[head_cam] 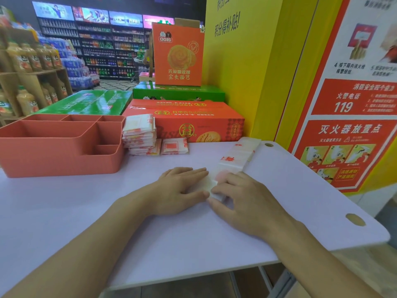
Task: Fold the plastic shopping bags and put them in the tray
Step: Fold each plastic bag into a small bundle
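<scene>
A thin, translucent plastic bag (red print, folded into a long strip) runs from the middle of the smooth lilac table toward its far right corner. The left hand and right hand lie flat with fingers straight, pressing its near end. The matte terracotta tray sits at the far left edge.

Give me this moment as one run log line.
step: folding bag | left hand: flat on bag | right hand: on fold, grip unclear | tray: no bags visible inside | folded stack: beside tray
</scene>
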### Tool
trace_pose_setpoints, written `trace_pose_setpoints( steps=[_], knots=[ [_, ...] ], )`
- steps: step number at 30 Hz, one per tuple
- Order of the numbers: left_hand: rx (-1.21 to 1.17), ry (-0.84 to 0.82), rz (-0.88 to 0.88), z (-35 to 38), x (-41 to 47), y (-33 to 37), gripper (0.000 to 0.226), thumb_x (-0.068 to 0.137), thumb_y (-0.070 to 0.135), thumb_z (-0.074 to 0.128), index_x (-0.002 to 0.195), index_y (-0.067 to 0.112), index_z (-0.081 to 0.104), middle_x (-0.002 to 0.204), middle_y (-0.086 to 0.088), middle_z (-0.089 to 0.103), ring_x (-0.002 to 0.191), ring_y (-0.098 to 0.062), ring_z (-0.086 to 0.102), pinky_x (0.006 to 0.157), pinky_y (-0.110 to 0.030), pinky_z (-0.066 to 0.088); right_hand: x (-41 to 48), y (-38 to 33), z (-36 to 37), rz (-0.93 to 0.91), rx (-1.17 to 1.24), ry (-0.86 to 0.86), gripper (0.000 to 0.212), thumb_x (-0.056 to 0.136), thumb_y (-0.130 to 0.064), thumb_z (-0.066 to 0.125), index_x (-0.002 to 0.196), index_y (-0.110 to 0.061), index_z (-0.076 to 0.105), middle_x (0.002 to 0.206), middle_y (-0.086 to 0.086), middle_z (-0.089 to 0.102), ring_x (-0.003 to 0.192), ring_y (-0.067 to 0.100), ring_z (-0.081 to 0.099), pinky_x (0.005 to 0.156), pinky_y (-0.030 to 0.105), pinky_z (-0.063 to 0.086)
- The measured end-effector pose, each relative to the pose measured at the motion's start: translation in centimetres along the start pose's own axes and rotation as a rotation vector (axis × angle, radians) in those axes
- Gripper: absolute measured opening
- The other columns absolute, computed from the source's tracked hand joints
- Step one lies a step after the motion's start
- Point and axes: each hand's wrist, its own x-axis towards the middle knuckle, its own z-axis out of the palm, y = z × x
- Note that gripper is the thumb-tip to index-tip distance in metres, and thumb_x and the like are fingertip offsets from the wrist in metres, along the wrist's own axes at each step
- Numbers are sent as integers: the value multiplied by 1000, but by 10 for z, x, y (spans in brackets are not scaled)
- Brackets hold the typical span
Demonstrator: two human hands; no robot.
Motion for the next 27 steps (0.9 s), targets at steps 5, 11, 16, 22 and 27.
trace_pose_setpoints(
  steps=[5, 11, 16, 22, 27],
  knots=[
    [-54, 2, 26, -9, -5, -4, 85, 69, 70, 49, 149, 41, 38, 147, 24, 42, 142, 1, 23, 119, -31, 24, 2, 2, 0, 59, 113, 21, 47, 93, -61, 39, 100, -30, 74, 107, -15, 66, 99, 9, 57, 84, 32, 51],
    [-42, 121, 60, -3, -1, -4, 51, 94, 37, 63, 143, 36, 50, 140, 19, 55, 128, 0, 48, 110, -25, 36, 5, 7, -1, 127, 365, 89, 31, 101, -43, 49, 91, -24, 71, 91, -8, 65, 90, 10, 58, 80, 32, 47],
    [-144, 209, 50, -4, -3, -2, 22, 101, 33, 52, 122, 37, 59, 107, 21, 69, 96, 0, 62, 85, -23, 47, 7, 9, -4, 226, 558, 138, 28, 99, -42, 57, 85, -25, 73, 83, -8, 63, 82, 12, 59, 75, 27, 47],
    [-178, 323, 34, -2, 2, 2, 20, 102, 28, 52, 84, 35, 52, 77, 23, 61, 72, -4, 54, 66, -23, 43, 6, 13, -9, 389, 752, 85, 67, 98, -68, 36, 94, -11, 69, 89, 3, 72, 84, 16, 66, 81, 31, 51],
    [-269, 336, -21, -1, 5, 2, 11, 102, 29, 52, 95, 27, 60, 82, 15, 67, 78, -11, 59, 74, -28, 47, 7, 15, -9, 428, 809, 78, 35, 103, -46, 46, 99, -21, 70, 90, -3, 73, 82, 11, 67, 77, 25, 54]
  ],
)
